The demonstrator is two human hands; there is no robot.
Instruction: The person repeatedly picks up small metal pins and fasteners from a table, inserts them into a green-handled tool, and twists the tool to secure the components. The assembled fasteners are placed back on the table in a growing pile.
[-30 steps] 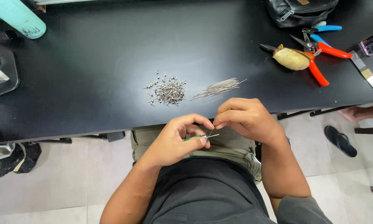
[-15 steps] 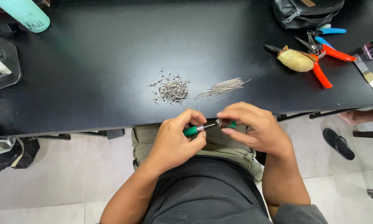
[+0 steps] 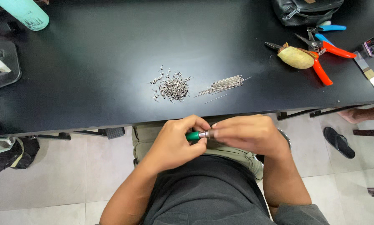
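My left hand (image 3: pixel 176 139) grips a small tool with a green handle (image 3: pixel 192 136) and a silver metal collar, held over my lap just below the edge of the black table (image 3: pixel 91 54). My right hand (image 3: pixel 249 134) is closed around the tool's metal end, fingertips meeting the left hand's. The tool's tip is hidden under my right fingers. On the table just beyond lie a pile of several tiny metal parts (image 3: pixel 172 85) and a bundle of thin metal pins (image 3: pixel 222 85).
Orange-handled pliers (image 3: pixel 324 62) with a yellowish pad (image 3: pixel 296 57), blue-handled cutters (image 3: pixel 326 29) and a black bag (image 3: pixel 305 8) lie at the far right. A teal bottle (image 3: pixel 26 14) is far left. A person's foot (image 3: pixel 362 113) and a sandal (image 3: pixel 339 141) are on the tiled floor.
Both hands have dropped slightly from the table edge toward my lap. The right hand has slid over the tool's metal end, and the green handle now shows between the hands.
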